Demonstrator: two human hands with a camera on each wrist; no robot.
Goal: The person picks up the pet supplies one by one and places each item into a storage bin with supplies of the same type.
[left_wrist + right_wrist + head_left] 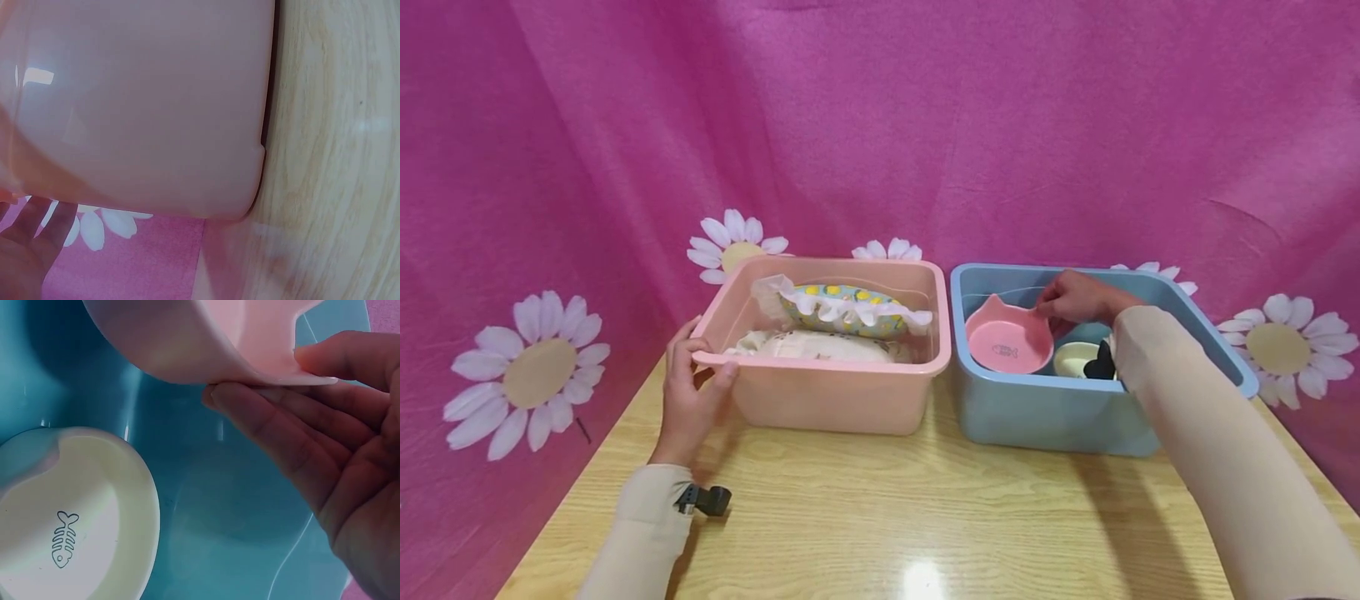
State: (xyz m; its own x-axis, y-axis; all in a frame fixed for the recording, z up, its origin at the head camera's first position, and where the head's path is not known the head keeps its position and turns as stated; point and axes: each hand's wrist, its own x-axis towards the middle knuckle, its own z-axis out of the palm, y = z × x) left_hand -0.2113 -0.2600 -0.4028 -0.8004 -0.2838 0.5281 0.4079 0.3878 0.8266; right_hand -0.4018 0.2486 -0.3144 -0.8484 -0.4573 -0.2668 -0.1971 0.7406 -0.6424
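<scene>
Between thumb and fingers, my right hand [337, 419] pinches the eared rim of a pink cat-shaped pet bowl [1009, 337], tilted inside the blue bin [1045, 408]. A fishbone drawing marks the bowl's inner bottom. Below and beside it in the bin lies a cream pet bowl [125, 519] with a similar fishbone print, which the right wrist view shows apart from the pink one. My left hand [688, 392] grips the front left corner of the pink bin [827, 400], thumb at the front and fingers along the side. In the left wrist view, only part of that hand shows.
Inside the pink bin are a lemon-print cushion [850, 310] with white ruffles and a whitish cloth item [827, 346]. Both bins stand side by side on a wooden table [850, 508]. Behind them hangs a magenta curtain [880, 125] with daisies.
</scene>
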